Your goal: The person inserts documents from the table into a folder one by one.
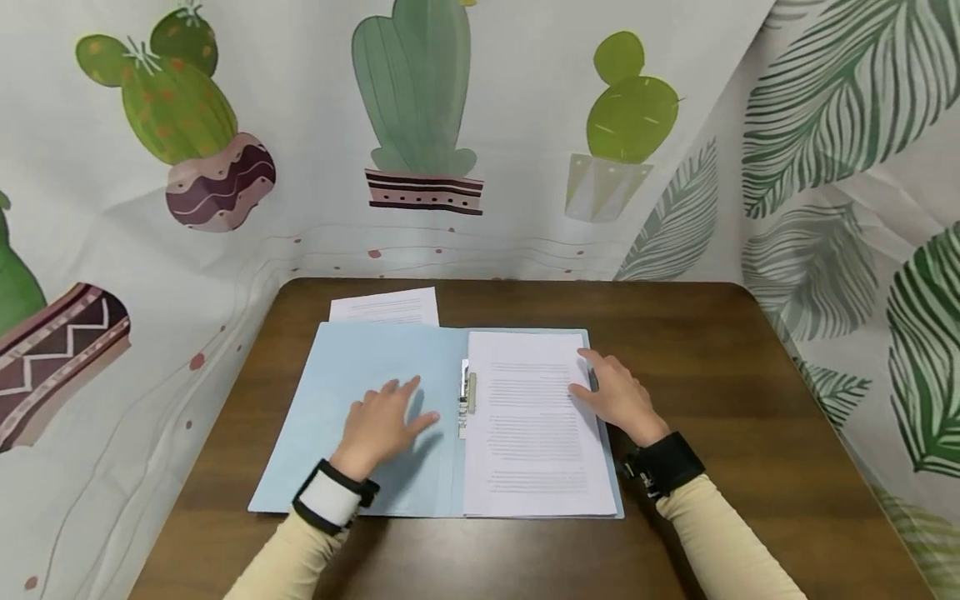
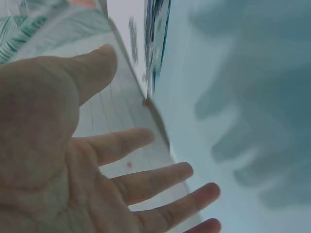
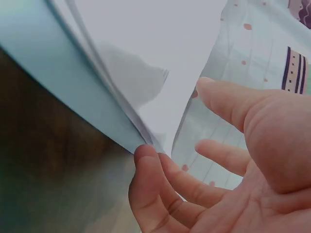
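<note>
open blue folder (image 1: 360, 400) lying flat on the brown table (image 1: 720, 400), printed stack of pages (image 1: 536, 425) sitting on the right half under the metal clip (image 1: 467, 398) at the spine. looks like the squaring-up step, papers seated and getting lined up in the folder.

left hand (image 1: 382, 425) spread over the bare left flap, fingers straight and relaxed, holding nothing; can't tell from the wrist view whether the palm actually presses down or just floats above it. right hand (image 1: 618, 396) parked at the right edge of the stack, thumb on the top sheet, fingers curled down around the page edges and the folder rim, so a light hold on the pages there.

next move probably calls for nudging the sheets flush toward the clip, or swinging the left flap over to close. either way, worth keeping the stack pinned so the loose edges don't fan.

room-wise: spare sheet (image 1: 386, 307) poking out behind the folder's top left corner, touching or tucked under it. folder's front edge near the table's front edge, so not much slack to pull back. plenty of bare wood to the right. cactus-print curtain (image 1: 225, 150) close along the left and back, leaf-print one on the right.
</note>
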A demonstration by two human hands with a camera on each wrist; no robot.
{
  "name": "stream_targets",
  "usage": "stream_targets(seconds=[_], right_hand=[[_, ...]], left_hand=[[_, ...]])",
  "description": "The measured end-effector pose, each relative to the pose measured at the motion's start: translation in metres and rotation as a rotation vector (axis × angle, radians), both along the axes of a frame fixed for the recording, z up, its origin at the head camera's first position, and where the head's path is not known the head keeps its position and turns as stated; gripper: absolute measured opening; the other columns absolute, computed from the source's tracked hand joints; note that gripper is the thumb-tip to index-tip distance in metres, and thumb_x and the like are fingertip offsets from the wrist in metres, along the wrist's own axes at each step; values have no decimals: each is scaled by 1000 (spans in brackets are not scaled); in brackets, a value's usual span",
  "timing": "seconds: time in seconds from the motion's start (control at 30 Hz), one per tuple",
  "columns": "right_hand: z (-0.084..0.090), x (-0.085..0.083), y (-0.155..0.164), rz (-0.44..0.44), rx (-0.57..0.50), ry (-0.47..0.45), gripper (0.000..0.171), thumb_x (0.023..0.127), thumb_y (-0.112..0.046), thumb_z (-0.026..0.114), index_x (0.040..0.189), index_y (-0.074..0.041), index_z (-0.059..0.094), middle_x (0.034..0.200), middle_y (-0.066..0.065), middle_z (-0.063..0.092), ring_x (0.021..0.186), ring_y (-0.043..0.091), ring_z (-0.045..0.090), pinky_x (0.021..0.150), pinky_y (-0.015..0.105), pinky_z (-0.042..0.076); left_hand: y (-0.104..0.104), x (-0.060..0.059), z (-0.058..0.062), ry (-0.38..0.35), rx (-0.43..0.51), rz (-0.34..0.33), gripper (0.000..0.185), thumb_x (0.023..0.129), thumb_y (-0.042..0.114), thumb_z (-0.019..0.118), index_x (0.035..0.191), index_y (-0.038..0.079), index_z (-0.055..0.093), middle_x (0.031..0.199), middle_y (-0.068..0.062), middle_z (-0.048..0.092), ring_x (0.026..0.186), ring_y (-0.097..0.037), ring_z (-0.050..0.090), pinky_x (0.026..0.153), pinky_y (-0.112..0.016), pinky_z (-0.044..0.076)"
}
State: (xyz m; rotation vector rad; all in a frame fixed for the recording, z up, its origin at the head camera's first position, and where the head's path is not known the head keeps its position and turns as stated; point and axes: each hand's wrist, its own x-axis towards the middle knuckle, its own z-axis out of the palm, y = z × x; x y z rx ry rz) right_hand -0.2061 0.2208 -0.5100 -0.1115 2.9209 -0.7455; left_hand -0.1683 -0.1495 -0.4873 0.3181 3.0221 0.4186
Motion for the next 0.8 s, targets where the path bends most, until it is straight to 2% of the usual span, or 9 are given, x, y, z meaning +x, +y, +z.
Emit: stream_targets(seconds=[0.07,0.17,0.27,0.4,0.63,0.8], right_hand=[[1,6,-2,5,-13,-4,69,97,-33,72,156,-11,42,144,28,50,114,41,60,68,42,49],[1,15,-2,10,-30,-4,67,98,-32,72,155,-11,43,144,28,51,117,41,60,74,47,50],[0,26,0,3,-47,4,66,97,-30,72,154,-10,45,143,27,53,117,41,60,77,50,51],[-3,39,7,-16,-57,20,64,97,-29,73,153,-9,47,139,27,55,113,40,61,76,49,51],[-10,52,12,-55,-81,17,63,97,-31,72,152,-11,49,135,24,57,101,34,62,71,43,50],[-13,58,13,-79,-103,19,62,97,-30,73,152,-12,49,138,22,56,102,32,61,73,43,50]], left_hand=[[-11,-17,9,30,15,2,70,98,49,66,149,4,52,140,-33,55,111,-58,60,83,-67,51],[-25,-47,18,95,88,32,69,99,45,67,150,2,50,142,-32,54,115,-55,60,82,-65,53],[-37,-78,21,165,173,79,66,100,40,67,150,-1,49,144,-30,54,119,-52,59,84,-62,53],[-51,-116,20,225,211,157,62,101,37,65,148,-1,51,144,-29,55,117,-52,60,81,-64,52],[-75,-167,8,174,156,259,58,103,36,61,144,-5,53,138,-35,55,105,-57,63,76,-66,52],[-88,-190,-7,104,121,294,53,103,29,63,139,-9,55,134,-37,57,105,-57,63,79,-65,52]])
